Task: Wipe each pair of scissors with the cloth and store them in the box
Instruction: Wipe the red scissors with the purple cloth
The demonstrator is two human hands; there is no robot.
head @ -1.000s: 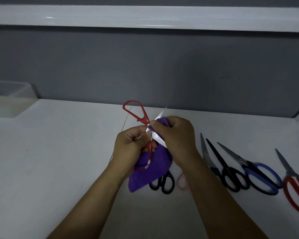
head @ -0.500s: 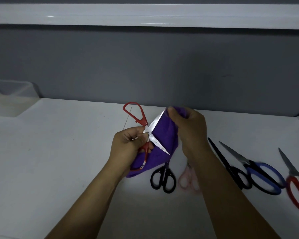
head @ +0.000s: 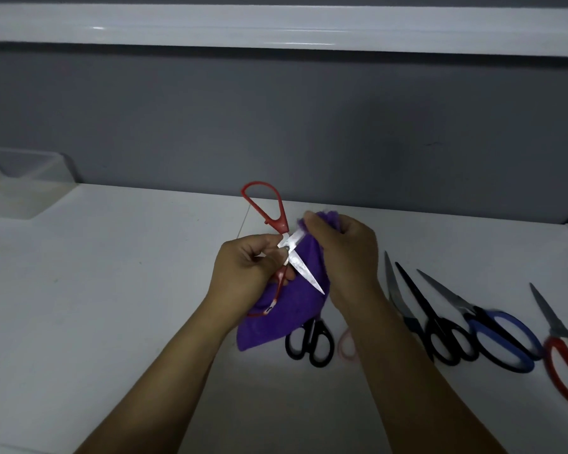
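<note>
Left hand (head: 243, 273) gripped splayed red-handled steel scissors (head: 299, 265) at pivot; right hand (head: 345, 253) pinched purple fleece cloth (head: 286, 319) over upper blade. Risk: bare lower tip could nick right wrist.

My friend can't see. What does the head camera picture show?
A left hand holds open red scissors while the right hand grips a purple cloth over one blade. Other scissors lie on the white table, a box far left.

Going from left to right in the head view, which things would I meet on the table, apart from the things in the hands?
box → small black scissors → pink scissors → large black scissors → blue scissors → red scissors
</note>
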